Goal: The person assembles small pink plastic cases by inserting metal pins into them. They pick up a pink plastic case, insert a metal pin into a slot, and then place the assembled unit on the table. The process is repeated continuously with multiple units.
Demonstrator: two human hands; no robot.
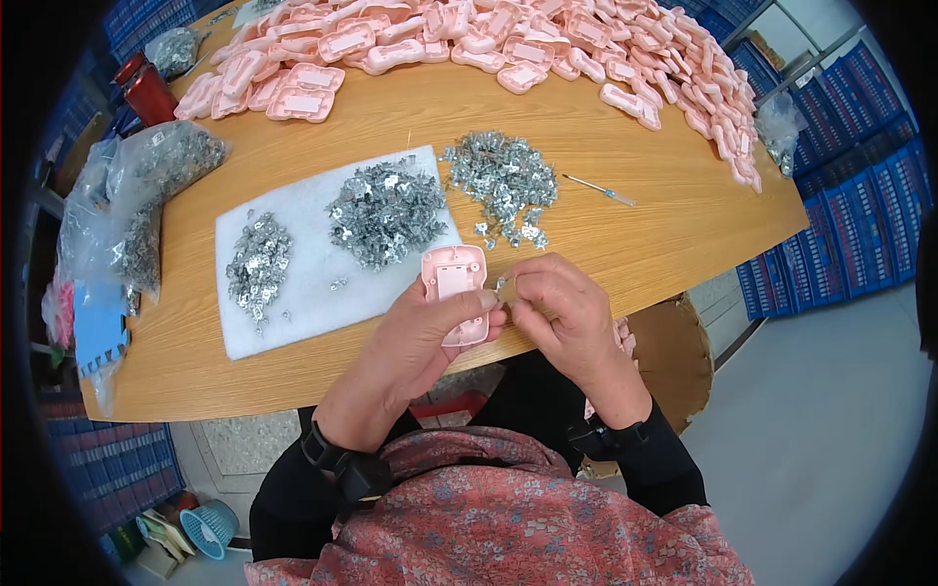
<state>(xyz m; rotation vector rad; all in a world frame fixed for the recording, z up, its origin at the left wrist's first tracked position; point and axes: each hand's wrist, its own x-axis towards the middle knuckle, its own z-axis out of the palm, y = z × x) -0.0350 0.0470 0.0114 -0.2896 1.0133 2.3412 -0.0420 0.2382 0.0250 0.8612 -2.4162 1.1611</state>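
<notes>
My left hand (422, 330) is closed around a pink plastic housing (454, 272), its hollow inner side facing up with the thumb across its lower part. Close by on the right, my right hand (564, 311) pinches a small shiny metal piece (503, 283) between thumb and fingers, just beside the housing's edge. Its exact shape is partly hidden by the fingers. Beyond my hands lie heaps of small metal clips: one dark heap (388, 215) and one smaller heap (259, 266) on a white foam sheet (311, 305), and another heap (500, 181) on bare wood.
Pink housings (528, 49) pile along the far side of the wooden table (674, 244). A screwdriver (599, 189) lies right of the heaps. At left are plastic bags (147, 190) of metal parts and a red container (147, 90). A cardboard box (674, 356) stands below the table's right edge.
</notes>
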